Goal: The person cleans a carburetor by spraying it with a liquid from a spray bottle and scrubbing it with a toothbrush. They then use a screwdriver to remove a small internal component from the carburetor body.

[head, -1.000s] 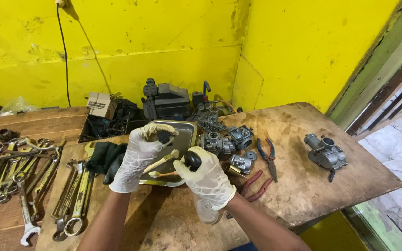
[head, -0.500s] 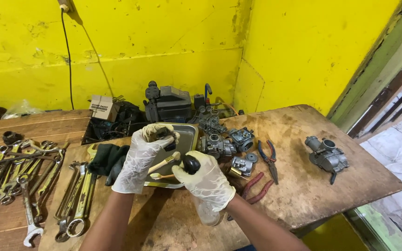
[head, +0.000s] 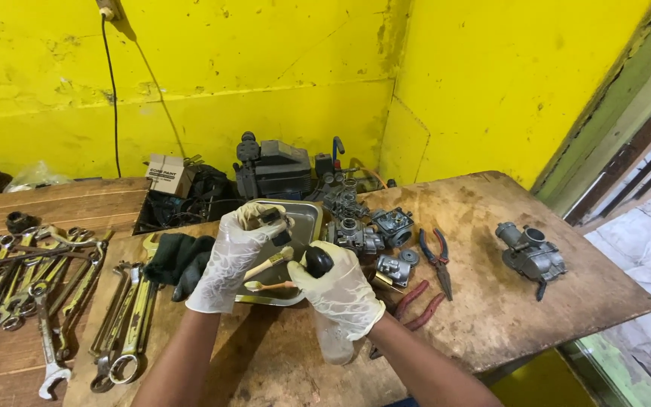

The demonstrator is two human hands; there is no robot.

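Spray bottle (head: 333,332) in right hand (head: 340,290), nozzle beside left hand (head: 231,260).

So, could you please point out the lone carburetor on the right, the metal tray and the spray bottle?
Lone carburetor (head: 530,255), head view, grey body.
Metal tray (head: 308,214), head view, far rim.
Spray bottle (head: 334,343), head view, clear lower body.

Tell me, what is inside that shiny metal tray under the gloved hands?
Inside the metal tray, two small brushes with pale handles show between the left hand and right hand. The hands cover most of the tray floor, so anything else there stays hidden.
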